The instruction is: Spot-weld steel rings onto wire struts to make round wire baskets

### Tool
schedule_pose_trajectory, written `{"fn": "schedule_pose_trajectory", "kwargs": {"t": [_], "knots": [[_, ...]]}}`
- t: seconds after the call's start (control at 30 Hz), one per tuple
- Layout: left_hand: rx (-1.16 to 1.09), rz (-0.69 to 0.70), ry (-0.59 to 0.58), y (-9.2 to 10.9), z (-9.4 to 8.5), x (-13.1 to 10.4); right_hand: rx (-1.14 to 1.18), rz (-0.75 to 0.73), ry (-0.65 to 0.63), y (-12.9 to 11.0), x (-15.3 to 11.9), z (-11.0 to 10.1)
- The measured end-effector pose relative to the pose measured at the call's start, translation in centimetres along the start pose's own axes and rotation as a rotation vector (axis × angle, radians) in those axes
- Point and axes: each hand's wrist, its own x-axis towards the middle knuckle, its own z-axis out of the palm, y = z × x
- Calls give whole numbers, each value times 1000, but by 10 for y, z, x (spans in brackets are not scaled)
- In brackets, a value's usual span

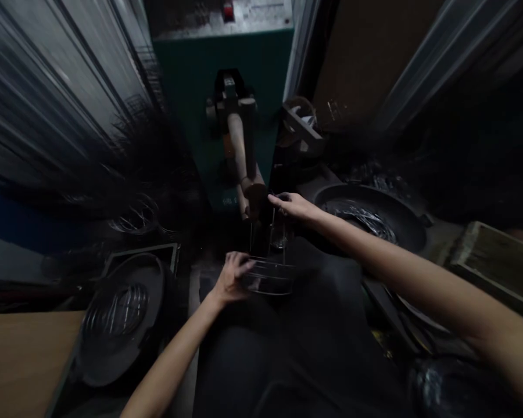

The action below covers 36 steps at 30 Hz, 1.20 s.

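Note:
My left hand (233, 278) is closed around the left side of a wire frame (272, 276), made of thin metal rods, above my lap. My right hand (290, 206) is pinched beside the tip of a machine arm (239, 145). What its fingers hold is too dark and small to make out; thin upright wires of the frame run just below it. The arm juts toward me from a green machine (178, 75) that looks like a spot welder. The frame's upper part lies close under the arm's end, and I cannot tell whether they touch.
A dark round pan (152, 325) with wire pieces stands at left, near a wooden board (26, 354). On the right is another dark pan (405, 217) holding metal wires, with a shallow wooden box (497, 267) beyond it. Wire bundles (137, 217) lie behind on the left.

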Motion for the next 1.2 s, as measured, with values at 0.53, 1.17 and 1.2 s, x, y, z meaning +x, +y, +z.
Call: {"fn": "schedule_pose_trajectory", "kwargs": {"t": [0.53, 1.17, 1.2], "knots": [[-1166, -1080, 9, 120, -53, 66, -655, -619, -242, 65, -59, -22], [-1312, -1204, 15, 83, -7, 64, -1255, -567, -302, 58, -49, -2], [-1333, -1193, 18, 83, -5, 65, -1262, -542, -277, 58, -51, 1]]}}
